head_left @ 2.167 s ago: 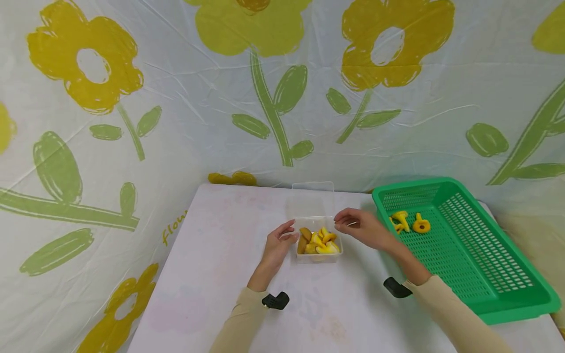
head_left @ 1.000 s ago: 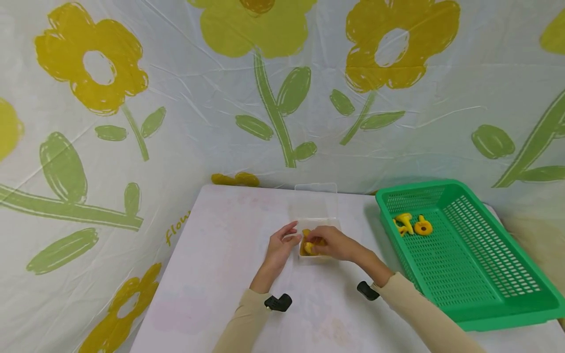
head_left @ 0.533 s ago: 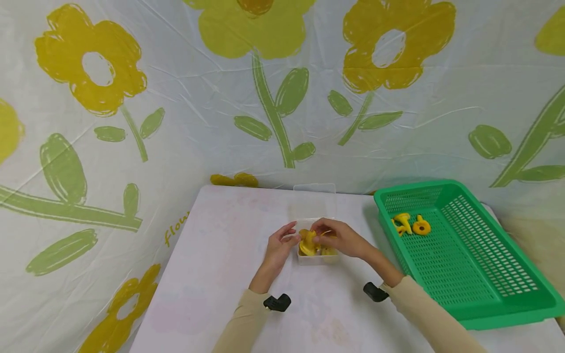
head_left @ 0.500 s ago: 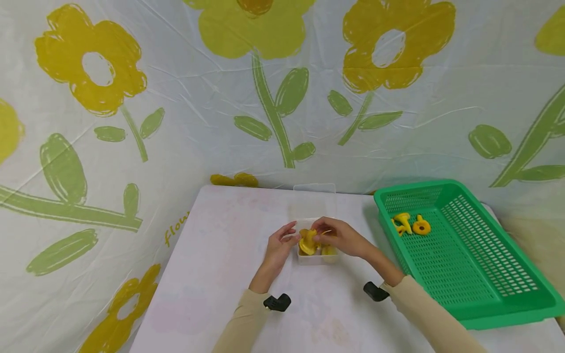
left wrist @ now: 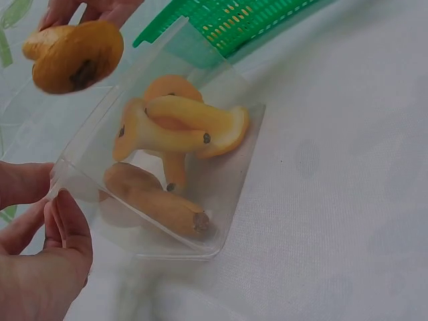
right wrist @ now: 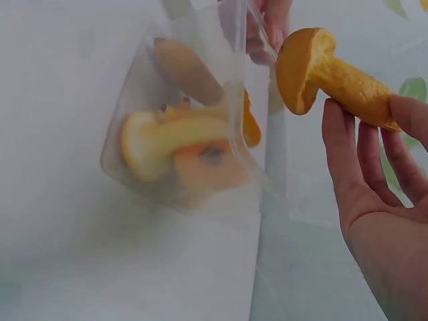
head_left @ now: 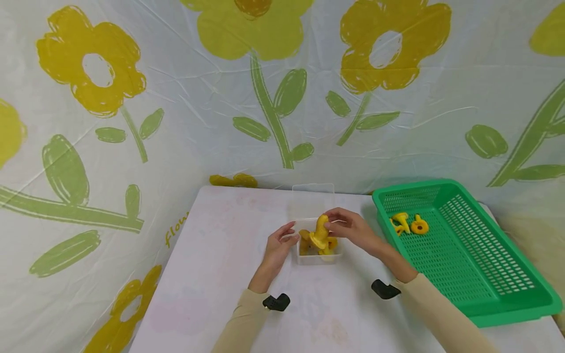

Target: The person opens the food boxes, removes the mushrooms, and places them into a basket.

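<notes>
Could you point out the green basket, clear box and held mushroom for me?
Green basket (head_left: pixel 461 262), head view: mesh floor.
Clear box (head_left: pixel 317 261), head view: near wall.
Held mushroom (right wrist: pixel 353 85), right wrist view: stem.

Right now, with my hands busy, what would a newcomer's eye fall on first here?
Probably the big yellow flowers across the backdrop, then the green basket at the table's right. Next would likely come the yellow mushroom in the right hand, held up near the open clear box.

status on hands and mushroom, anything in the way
Right hand holds yellow mushroom up by clear box. Left hand at box's left side. Nothing visibly blocking.
</notes>
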Tool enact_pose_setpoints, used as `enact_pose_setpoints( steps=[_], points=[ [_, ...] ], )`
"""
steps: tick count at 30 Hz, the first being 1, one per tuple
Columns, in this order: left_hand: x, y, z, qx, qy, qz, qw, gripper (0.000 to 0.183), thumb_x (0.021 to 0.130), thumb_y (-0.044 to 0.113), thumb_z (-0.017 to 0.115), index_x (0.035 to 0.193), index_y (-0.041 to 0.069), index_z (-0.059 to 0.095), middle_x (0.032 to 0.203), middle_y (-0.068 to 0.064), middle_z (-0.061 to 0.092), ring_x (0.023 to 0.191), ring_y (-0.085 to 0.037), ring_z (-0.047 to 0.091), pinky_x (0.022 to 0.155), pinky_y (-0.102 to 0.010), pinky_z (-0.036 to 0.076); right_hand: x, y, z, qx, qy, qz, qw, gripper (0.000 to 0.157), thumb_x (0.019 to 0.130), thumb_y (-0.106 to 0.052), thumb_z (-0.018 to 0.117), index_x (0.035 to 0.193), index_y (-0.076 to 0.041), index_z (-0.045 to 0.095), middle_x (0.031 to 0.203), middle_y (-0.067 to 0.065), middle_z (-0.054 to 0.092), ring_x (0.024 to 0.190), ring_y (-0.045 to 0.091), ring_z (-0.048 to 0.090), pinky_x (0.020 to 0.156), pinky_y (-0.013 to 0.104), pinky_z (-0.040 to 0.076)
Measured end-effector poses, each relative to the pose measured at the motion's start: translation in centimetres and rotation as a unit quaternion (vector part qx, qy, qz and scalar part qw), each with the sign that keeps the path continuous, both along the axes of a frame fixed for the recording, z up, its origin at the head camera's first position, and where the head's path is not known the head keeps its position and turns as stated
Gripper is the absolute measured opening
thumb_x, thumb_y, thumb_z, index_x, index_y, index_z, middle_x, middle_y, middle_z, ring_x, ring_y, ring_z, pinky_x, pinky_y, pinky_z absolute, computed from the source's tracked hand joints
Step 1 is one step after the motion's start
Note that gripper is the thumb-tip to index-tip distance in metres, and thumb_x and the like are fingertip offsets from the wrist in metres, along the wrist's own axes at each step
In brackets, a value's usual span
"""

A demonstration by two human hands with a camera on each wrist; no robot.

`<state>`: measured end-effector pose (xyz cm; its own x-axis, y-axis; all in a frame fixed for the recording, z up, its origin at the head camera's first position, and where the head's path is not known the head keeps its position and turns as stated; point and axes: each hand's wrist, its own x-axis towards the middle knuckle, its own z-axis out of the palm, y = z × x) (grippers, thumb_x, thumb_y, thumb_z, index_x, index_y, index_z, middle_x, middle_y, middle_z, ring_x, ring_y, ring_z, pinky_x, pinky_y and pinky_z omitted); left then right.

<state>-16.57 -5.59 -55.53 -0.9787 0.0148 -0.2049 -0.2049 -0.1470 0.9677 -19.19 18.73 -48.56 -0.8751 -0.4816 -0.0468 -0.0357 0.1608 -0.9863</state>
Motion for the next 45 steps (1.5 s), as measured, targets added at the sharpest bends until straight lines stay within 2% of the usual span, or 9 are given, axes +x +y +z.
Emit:
enact_pose_setpoints(
  steps=[7,14,19,25,32,35,40,45],
  points=[
    [1.0,-0.2,2.6,-0.009,0.005,-0.006,0.9999,0.044,0.094,-0.005,0.066,0.138,-0.007,0.059,0.129,-0.035,0.052,0.102,-0.021,0.061,0.086,-0.019,0.051,0.0,2.5,1.0,-0.002,0.004,-0.040,0.999,0.038,0.103,-0.015,0.064,0.132,0.007,0.056,0.124,0.025,0.059,0.104,0.020,0.068,0.090,0.045,0.058],
    [-0.2,-0.1,-0.7,-0.015,-0.004,-0.001,0.9999,0.049,0.094,0.002,0.071,0.141,-0.002,0.059,0.130,-0.027,0.056,0.104,-0.019,0.061,0.088,-0.020,0.051,0.3,5.9,2.1,-0.005,0.006,-0.068,0.998,0.038,0.103,-0.015,0.064,0.132,0.007,0.055,0.121,0.013,0.062,0.103,0.018,0.069,0.086,0.037,0.060],
    [-0.4,-0.1,-0.8,-0.016,0.001,0.001,0.9999,0.048,0.094,0.001,0.071,0.141,-0.003,0.059,0.129,-0.027,0.057,0.103,-0.019,0.062,0.089,-0.020,0.052,0.3,8.6,2.5,-0.023,0.002,-0.100,0.995,0.036,0.103,-0.012,0.063,0.133,0.006,0.055,0.120,0.007,0.062,0.101,0.017,0.068,0.086,0.037,0.060],
    [-0.2,-0.1,-0.7,-0.014,0.009,0.000,0.9999,0.048,0.094,0.001,0.071,0.141,-0.004,0.059,0.128,-0.028,0.056,0.100,-0.017,0.061,0.086,-0.018,0.051,0.4,11.7,2.9,-0.050,0.003,-0.114,0.992,0.032,0.103,-0.006,0.061,0.133,0.005,0.058,0.116,0.002,0.066,0.099,0.015,0.069,0.085,0.037,0.060],
    [-0.2,-0.1,-0.7,-0.010,-0.001,-0.001,0.9999,0.048,0.095,0.002,0.071,0.141,-0.001,0.059,0.131,-0.027,0.056,0.102,-0.018,0.060,0.086,-0.017,0.049,0.6,15.0,3.4,-0.024,-0.003,-0.144,0.989,0.027,0.104,-0.009,0.060,0.130,-0.001,0.060,0.114,-0.003,0.067,0.095,0.012,0.071,0.081,0.029,0.060],
    [-0.2,0.0,-0.7,-0.014,-0.005,0.000,0.9999,0.048,0.095,0.002,0.071,0.141,0.000,0.060,0.131,-0.026,0.056,0.103,-0.019,0.060,0.087,-0.018,0.050,0.5,16.5,3.1,-0.032,-0.014,-0.152,0.988,0.026,0.104,-0.008,0.060,0.130,-0.005,0.060,0.116,-0.006,0.066,0.097,0.009,0.070,0.081,0.027,0.060],
    [-0.2,0.0,-0.6,-0.019,-0.005,0.003,0.9998,0.048,0.094,0.001,0.071,0.141,-0.001,0.060,0.131,-0.026,0.056,0.106,-0.021,0.060,0.089,-0.019,0.051,0.3,18.6,2.3,-0.034,-0.016,-0.145,0.989,0.027,0.105,-0.005,0.057,0.132,-0.008,0.058,0.121,-0.008,0.064,0.100,0.006,0.068,0.081,0.026,0.059],
    [-0.2,-0.1,-0.5,-0.016,-0.010,-0.001,0.9998,0.048,0.095,0.002,0.070,0.142,-0.001,0.058,0.133,-0.027,0.055,0.108,-0.023,0.059,0.090,-0.020,0.050,0.2,20.3,1.8,0.021,-0.009,-0.129,0.991,0.030,0.106,-0.006,0.055,0.136,-0.002,0.054,0.124,-0.010,0.062,0.101,0.005,0.067,0.082,0.025,0.059]
  ],
)
